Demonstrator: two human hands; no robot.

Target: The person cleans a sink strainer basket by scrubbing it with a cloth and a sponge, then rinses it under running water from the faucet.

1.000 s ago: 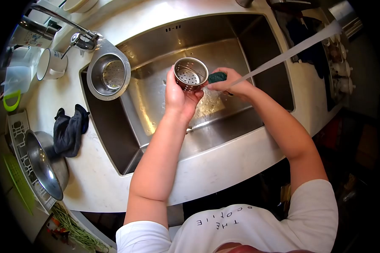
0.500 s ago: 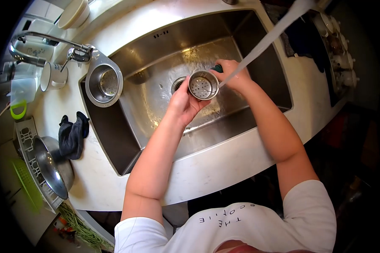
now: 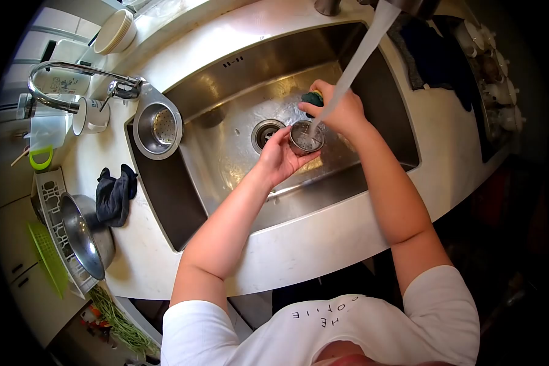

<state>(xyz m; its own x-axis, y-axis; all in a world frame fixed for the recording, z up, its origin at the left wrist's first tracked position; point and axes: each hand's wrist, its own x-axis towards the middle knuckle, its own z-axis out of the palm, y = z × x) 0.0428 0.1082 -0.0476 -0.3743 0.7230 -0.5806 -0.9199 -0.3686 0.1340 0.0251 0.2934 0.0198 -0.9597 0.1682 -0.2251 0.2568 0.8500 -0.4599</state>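
Observation:
My left hand point(image 3: 280, 160) is closed around the side of a small metal sink strainer basket point(image 3: 300, 141) with a perforated bottom. A stream of water point(image 3: 352, 72) falls into the basket. Close above it, my right hand point(image 3: 343, 111) pinches a dark green and yellow sponge point(image 3: 312, 105). The sponge and the basket appear slightly apart. Both hands are inside the stainless steel sink point(image 3: 226, 85), beside the uncovered drain point(image 3: 266, 134).
A perforated metal cup point(image 3: 158, 127) sits in the sink's left corner, near a curved tap point(image 3: 55, 66) and a white mug point(image 3: 91, 116). Dark gloves point(image 3: 116, 195) and a steel bowl point(image 3: 85, 238) lie left. Dark cloths point(image 3: 430, 58) lie at the right.
The strainer basket has moved right and lower in the view, away from the drain, and now catches the water stream. My right hand has shifted up slightly, showing more of the sponge.

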